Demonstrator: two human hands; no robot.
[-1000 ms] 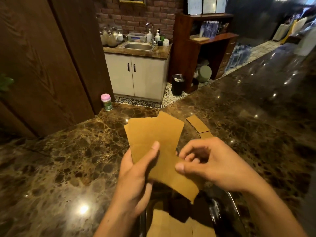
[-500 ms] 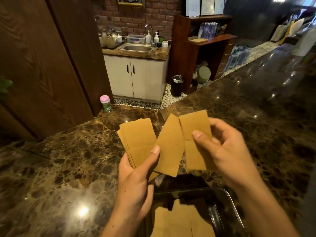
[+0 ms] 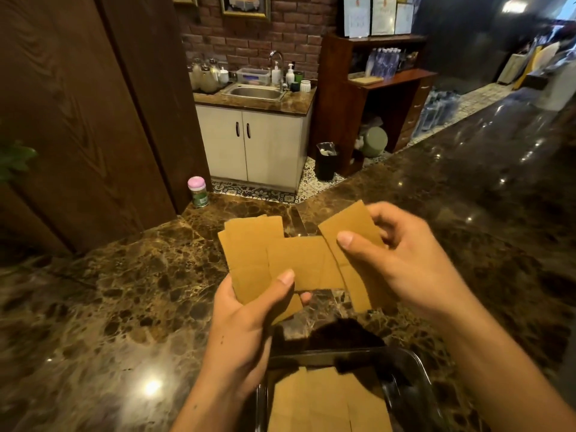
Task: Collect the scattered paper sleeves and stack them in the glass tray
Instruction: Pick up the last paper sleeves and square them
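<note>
Some paper sleeves (image 3: 327, 403) already lie in the glass tray (image 3: 417, 366); left hand (image 3: 249, 325) and right hand (image 3: 402, 269) each pinch more sleeves, unstacked.

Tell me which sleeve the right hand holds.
The rightmost, tilted sleeve, pinched by the right hand; the others are in the left hand or lying in the glass tray.

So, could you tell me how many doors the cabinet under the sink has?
2: the left door and the right door, side by side beneath the sink. Neither is hidden.

Sleeves (image 3: 324, 403) in tray (image 3: 414, 366), tray on counter (image 3: 124, 307).
</note>
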